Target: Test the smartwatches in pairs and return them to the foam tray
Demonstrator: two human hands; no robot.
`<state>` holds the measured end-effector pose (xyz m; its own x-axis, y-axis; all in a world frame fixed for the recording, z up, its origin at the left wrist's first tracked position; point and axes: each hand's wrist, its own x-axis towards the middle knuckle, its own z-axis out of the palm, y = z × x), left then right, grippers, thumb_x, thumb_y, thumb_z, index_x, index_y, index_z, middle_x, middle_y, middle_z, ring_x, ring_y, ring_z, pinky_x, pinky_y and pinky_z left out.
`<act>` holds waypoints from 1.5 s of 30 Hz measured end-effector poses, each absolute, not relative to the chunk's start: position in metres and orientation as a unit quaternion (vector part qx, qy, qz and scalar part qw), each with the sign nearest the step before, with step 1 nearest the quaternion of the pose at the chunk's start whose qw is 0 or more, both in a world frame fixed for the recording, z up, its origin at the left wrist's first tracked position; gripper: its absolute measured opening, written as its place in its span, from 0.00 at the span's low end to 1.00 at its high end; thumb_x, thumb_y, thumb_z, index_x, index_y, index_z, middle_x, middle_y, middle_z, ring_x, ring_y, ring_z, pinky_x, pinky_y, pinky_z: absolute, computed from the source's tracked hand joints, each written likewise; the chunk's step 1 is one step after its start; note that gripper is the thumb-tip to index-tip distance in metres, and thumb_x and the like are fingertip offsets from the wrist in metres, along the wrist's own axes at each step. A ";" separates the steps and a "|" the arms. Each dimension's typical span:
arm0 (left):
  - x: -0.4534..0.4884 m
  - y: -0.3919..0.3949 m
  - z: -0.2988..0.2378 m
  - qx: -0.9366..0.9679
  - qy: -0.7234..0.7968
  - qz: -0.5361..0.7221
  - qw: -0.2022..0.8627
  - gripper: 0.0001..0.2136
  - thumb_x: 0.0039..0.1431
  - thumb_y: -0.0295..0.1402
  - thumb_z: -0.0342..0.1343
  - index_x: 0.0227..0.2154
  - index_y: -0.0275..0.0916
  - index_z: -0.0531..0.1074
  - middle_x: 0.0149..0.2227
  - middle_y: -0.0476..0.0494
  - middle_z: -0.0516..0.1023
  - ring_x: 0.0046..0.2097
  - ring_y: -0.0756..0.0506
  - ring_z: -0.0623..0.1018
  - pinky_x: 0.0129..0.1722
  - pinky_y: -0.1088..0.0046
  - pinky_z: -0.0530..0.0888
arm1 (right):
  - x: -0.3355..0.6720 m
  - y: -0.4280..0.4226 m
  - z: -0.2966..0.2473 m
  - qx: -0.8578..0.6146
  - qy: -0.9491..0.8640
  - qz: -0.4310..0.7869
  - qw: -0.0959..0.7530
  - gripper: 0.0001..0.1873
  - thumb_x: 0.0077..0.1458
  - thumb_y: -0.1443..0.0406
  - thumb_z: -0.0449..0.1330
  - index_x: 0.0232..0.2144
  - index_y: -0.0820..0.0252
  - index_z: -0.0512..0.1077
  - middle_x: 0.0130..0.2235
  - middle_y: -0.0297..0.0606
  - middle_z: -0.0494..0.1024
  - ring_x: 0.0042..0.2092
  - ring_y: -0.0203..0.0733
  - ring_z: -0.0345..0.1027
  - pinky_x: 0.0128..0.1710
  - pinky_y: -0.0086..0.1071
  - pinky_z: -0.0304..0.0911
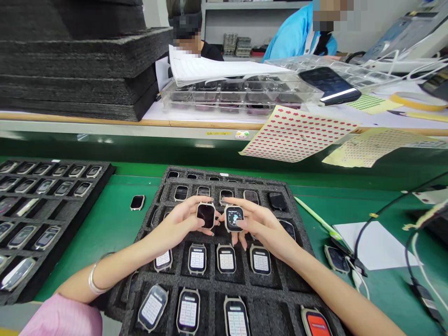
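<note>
My left hand (187,217) is closed on a smartwatch body (206,215) without a strap, its screen dark. Beside it, my right hand (250,219) grips a second smartwatch (234,218) whose lit screen shows a watch face, with the thumb on the glass. Both are held above a black foam tray (213,284) with square pockets. Several watches in the nearer pockets show white screens with a grid, such as this watch (197,259). One watch with a red screen (316,323) lies at the near right. Watches in the far rows are dark.
Another foam tray of watches (45,210) lies at the left, near a loose dark watch (137,202). On the right are cables (364,233), white paper (378,245) and another watch (336,259). A shelf edge (140,127) crosses behind; two people sit beyond.
</note>
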<state>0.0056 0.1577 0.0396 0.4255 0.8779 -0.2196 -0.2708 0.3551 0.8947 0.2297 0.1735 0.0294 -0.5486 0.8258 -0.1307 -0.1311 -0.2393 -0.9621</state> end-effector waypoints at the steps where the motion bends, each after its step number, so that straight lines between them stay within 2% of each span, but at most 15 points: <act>1: 0.006 0.158 0.040 0.420 0.366 0.390 0.733 0.21 0.52 0.27 0.56 0.50 0.39 0.67 0.44 0.39 0.78 0.46 0.40 0.78 0.44 0.59 0.77 | 0.230 0.173 0.029 -0.335 -0.519 0.711 0.337 0.27 0.57 0.67 0.59 0.58 0.61 0.63 0.43 0.46 0.76 0.28 0.40 0.76 0.19 0.27 0.67; 8: 0.004 0.161 0.040 0.464 0.377 0.375 0.708 0.21 0.53 0.28 0.56 0.51 0.39 0.66 0.45 0.39 0.78 0.49 0.39 0.77 0.42 0.60 0.78 | 0.231 0.172 0.027 -0.342 -0.529 0.699 0.338 0.26 0.57 0.66 0.60 0.58 0.58 0.64 0.40 0.42 0.78 0.29 0.43 0.77 0.20 0.28 0.69; 12: 0.004 0.161 0.037 0.480 0.375 0.368 0.702 0.21 0.53 0.27 0.55 0.51 0.39 0.65 0.46 0.40 0.77 0.49 0.40 0.77 0.43 0.62 0.78 | 0.230 0.172 0.026 -0.352 -0.545 0.681 0.339 0.25 0.58 0.63 0.62 0.57 0.58 0.65 0.41 0.43 0.77 0.28 0.41 0.76 0.20 0.28 0.69; 16: 0.005 0.160 0.036 0.486 0.374 0.369 0.698 0.20 0.53 0.27 0.55 0.51 0.39 0.64 0.45 0.40 0.77 0.49 0.41 0.76 0.42 0.63 0.78 | 0.229 0.171 0.026 -0.362 -0.585 0.644 0.334 0.22 0.58 0.64 0.62 0.55 0.59 0.66 0.37 0.40 0.77 0.25 0.37 0.74 0.19 0.26 0.67; 21: 0.005 0.158 0.038 0.492 0.389 0.382 0.679 0.21 0.53 0.26 0.56 0.50 0.38 0.63 0.43 0.41 0.76 0.46 0.42 0.77 0.40 0.66 0.77 | 0.229 0.171 0.023 -0.334 -0.636 0.632 0.290 0.34 0.55 0.68 0.64 0.60 0.57 0.56 0.45 0.42 0.75 0.38 0.42 0.75 0.35 0.36 0.74; 24: 0.005 0.157 0.039 0.495 0.396 0.387 0.670 0.22 0.53 0.27 0.56 0.51 0.39 0.61 0.43 0.41 0.74 0.43 0.44 0.76 0.37 0.70 0.76 | 0.229 0.175 0.023 -0.356 -0.759 0.489 0.242 0.29 0.53 0.69 0.64 0.56 0.58 0.62 0.47 0.44 0.73 0.44 0.48 0.72 0.43 0.44 0.71; 27: 0.004 0.156 0.037 0.507 0.402 0.378 0.662 0.22 0.53 0.27 0.57 0.51 0.39 0.61 0.42 0.43 0.73 0.40 0.46 0.76 0.34 0.72 0.74 | 0.237 0.179 0.028 -0.369 -0.868 0.279 0.180 0.34 0.48 0.67 0.69 0.57 0.59 0.64 0.52 0.48 0.69 0.53 0.55 0.63 0.52 0.51 0.63; 29: 0.004 0.156 0.035 0.524 0.407 0.371 0.649 0.22 0.53 0.28 0.57 0.51 0.39 0.61 0.40 0.45 0.72 0.39 0.46 0.74 0.34 0.72 0.72 | 0.247 0.181 0.034 -0.378 -0.895 0.195 0.132 0.32 0.52 0.64 0.68 0.57 0.61 0.64 0.50 0.48 0.70 0.52 0.55 0.64 0.51 0.51 0.63; 32: 0.002 0.156 0.031 0.584 0.434 0.356 0.586 0.20 0.53 0.27 0.57 0.49 0.40 0.64 0.39 0.46 0.70 0.40 0.47 0.72 0.37 0.71 0.69 | 0.263 0.177 0.041 -0.410 -0.905 0.094 0.057 0.15 0.61 0.65 0.60 0.49 0.63 0.70 0.45 0.47 0.72 0.45 0.53 0.69 0.45 0.47 0.66; 33: 0.001 0.156 0.030 0.607 0.445 0.350 0.557 0.19 0.53 0.27 0.57 0.48 0.40 0.65 0.39 0.47 0.69 0.40 0.47 0.71 0.39 0.71 0.68 | 0.266 0.174 0.042 -0.425 -0.902 0.064 0.038 0.12 0.61 0.66 0.58 0.48 0.63 0.71 0.45 0.47 0.72 0.44 0.52 0.69 0.43 0.45 0.66; 36: 0.002 0.154 0.030 0.657 0.461 0.332 0.496 0.16 0.53 0.27 0.57 0.45 0.41 0.66 0.39 0.49 0.69 0.40 0.47 0.69 0.41 0.71 0.65 | 0.265 0.163 0.042 -0.470 -0.883 0.004 -0.001 0.12 0.60 0.70 0.59 0.47 0.63 0.71 0.41 0.46 0.72 0.40 0.50 0.70 0.39 0.41 0.67; 41: 0.008 0.150 0.037 0.695 0.462 0.324 0.446 0.15 0.52 0.24 0.53 0.43 0.41 0.66 0.35 0.51 0.70 0.35 0.48 0.69 0.38 0.73 0.65 | 0.254 0.152 0.034 -0.525 -0.848 -0.047 -0.056 0.04 0.60 0.67 0.61 0.35 0.65 0.73 0.34 0.46 0.72 0.37 0.53 0.71 0.37 0.40 0.66; 45: 0.013 0.150 0.040 0.719 0.463 0.331 0.399 0.15 0.53 0.23 0.53 0.44 0.39 0.67 0.36 0.49 0.72 0.36 0.47 0.71 0.38 0.72 0.67 | 0.261 0.154 0.027 -0.555 -0.831 0.027 -0.013 0.09 0.61 0.64 0.60 0.41 0.65 0.71 0.37 0.45 0.71 0.36 0.51 0.72 0.38 0.39 0.67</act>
